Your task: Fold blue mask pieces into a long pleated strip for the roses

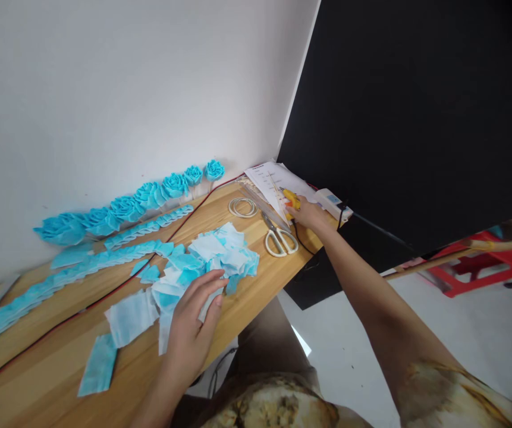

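Observation:
My left hand [195,318] lies on a heap of cut blue and white fabric pieces [202,258] on the wooden table [50,368], fingers stretched over a white piece. My right hand [307,214] reaches to the table's far right corner and closes on a yellow-handled tool [291,198] lying on a sheet of paper [273,178]. White-handled scissors [278,238] lie just left of that hand.
A row of blue fabric roses [140,199] lines the white wall. Folded blue strips [104,258] and a red cable [81,306] cross the table. A coil of white elastic [243,207] and a white device [333,202] sit near the corner. A red stool [483,264] stands right.

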A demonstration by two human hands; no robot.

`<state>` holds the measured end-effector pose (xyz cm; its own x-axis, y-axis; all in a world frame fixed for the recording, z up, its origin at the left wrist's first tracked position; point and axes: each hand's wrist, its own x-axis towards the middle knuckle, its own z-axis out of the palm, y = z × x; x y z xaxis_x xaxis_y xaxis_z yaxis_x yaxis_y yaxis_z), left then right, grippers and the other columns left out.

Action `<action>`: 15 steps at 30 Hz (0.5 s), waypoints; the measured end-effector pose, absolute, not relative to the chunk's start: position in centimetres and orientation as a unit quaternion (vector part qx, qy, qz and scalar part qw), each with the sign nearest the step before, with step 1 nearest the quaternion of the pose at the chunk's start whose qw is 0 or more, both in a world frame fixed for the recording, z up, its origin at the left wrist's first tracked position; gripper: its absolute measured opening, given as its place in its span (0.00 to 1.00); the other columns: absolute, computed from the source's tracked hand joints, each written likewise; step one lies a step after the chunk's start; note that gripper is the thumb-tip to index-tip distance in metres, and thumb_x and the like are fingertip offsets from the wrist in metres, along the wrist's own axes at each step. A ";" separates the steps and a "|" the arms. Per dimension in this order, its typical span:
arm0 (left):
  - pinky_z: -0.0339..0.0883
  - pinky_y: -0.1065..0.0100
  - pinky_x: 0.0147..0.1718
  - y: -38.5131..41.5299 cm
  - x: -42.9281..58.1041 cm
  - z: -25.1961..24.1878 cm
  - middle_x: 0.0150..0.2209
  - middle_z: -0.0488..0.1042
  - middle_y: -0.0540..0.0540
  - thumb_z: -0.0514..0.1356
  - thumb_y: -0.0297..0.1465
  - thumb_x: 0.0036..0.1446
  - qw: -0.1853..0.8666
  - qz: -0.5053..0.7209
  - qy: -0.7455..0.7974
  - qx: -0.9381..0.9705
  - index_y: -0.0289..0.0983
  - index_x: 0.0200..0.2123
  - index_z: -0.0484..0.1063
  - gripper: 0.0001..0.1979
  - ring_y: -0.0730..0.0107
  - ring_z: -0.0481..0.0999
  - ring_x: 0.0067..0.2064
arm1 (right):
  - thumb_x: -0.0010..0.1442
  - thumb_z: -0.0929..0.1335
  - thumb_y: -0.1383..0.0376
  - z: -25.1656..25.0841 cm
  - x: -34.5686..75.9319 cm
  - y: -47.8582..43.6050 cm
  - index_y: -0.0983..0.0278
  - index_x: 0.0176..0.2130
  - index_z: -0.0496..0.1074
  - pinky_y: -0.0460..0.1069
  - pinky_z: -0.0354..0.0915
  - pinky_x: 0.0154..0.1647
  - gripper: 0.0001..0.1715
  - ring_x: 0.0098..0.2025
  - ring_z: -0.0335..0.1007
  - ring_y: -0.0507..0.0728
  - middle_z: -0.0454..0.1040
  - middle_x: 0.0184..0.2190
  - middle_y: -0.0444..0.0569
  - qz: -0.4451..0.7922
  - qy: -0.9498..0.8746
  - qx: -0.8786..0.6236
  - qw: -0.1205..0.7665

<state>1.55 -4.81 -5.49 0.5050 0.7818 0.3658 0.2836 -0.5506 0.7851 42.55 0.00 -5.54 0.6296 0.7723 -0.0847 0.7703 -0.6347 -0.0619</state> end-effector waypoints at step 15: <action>0.72 0.63 0.56 -4.5 1.6 -5.8 0.55 0.80 0.47 0.57 0.33 0.70 0.340 0.382 0.343 0.788 0.45 0.48 0.80 0.11 0.64 0.79 0.57 | 0.71 0.59 0.49 -5.1 43.1 -1.2 0.69 0.68 0.62 0.57 0.67 0.50 0.37 0.53 0.76 0.71 0.78 0.50 0.68 -0.047 -0.435 -0.899 -0.028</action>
<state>1.62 -4.55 -5.80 0.4726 0.8001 0.3695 0.2808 -0.5341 0.7974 43.12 -1.18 -5.06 0.6180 0.7839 0.0601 0.7787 -0.6208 0.0908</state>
